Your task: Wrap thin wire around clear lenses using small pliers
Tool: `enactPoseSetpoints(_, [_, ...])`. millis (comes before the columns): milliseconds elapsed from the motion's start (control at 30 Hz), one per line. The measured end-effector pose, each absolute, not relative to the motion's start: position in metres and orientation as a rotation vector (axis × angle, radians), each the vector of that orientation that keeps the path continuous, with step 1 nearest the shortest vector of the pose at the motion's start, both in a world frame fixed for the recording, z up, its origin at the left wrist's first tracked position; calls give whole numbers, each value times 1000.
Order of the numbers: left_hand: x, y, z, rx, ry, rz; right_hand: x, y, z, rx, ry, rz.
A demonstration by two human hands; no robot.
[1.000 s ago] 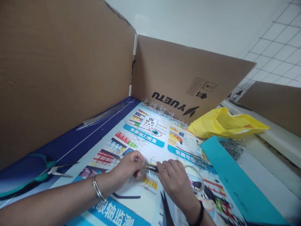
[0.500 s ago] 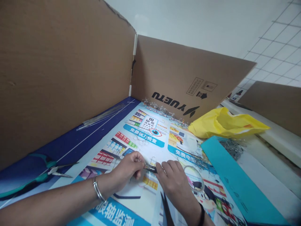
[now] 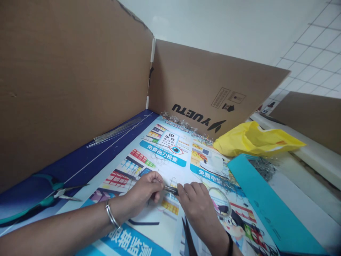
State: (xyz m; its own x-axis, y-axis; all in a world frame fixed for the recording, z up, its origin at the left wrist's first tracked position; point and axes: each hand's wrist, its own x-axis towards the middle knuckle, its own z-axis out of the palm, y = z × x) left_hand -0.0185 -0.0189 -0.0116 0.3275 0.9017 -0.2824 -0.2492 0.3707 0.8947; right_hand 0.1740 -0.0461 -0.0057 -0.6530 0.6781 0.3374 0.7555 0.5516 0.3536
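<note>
My right hand [image 3: 195, 202] is closed round a pair of pliers, whose dark metal jaws [image 3: 171, 190] point left out of the fist; the handles are hidden in the palm. At the jaw tips, my left hand [image 3: 147, 190] is closed, thumb and forefinger pinching what looks like a thin wire, mostly hidden by the fingers. Fine curved wire shows faintly around the jaws. Just below the right hand, a dark pointed tool [image 3: 189, 236] lies on the printed poster sheet [image 3: 130, 206]. To the right of that hand is a round clear ring [image 3: 220, 202].
Long-nose pliers with green handles [image 3: 45, 202] lie open at left. Straight wires [image 3: 117, 131] rest along the left cardboard wall [image 3: 74, 78]. Wire pieces [image 3: 183, 122] line the back cardboard panel [image 3: 207, 78]. At right are a yellow bag [image 3: 255, 140] and a teal box [image 3: 269, 202] holding metal bits.
My right hand and the pliers have shifted very slightly to the right. The left hand stays almost in place, and the surroundings look the same.
</note>
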Motion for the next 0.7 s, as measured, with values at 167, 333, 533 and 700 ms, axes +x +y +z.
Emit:
enactPoseSetpoints(167, [-19, -19, -11, 859, 917, 883, 174, -45, -6, -1200, -2605, -717])
enactPoseSetpoints(333, [-19, -20, -9, 856, 925, 879, 174, -44, -5, -1183, -2576, -739])
enactPoseSetpoints(533, [-19, -20, -11, 855, 882, 894, 175, -42, -7, -1133, -2553, -760])
enactPoseSetpoints(700, [-19, -20, -11, 873, 876, 897, 175, -42, -6, -1132, -2550, -737])
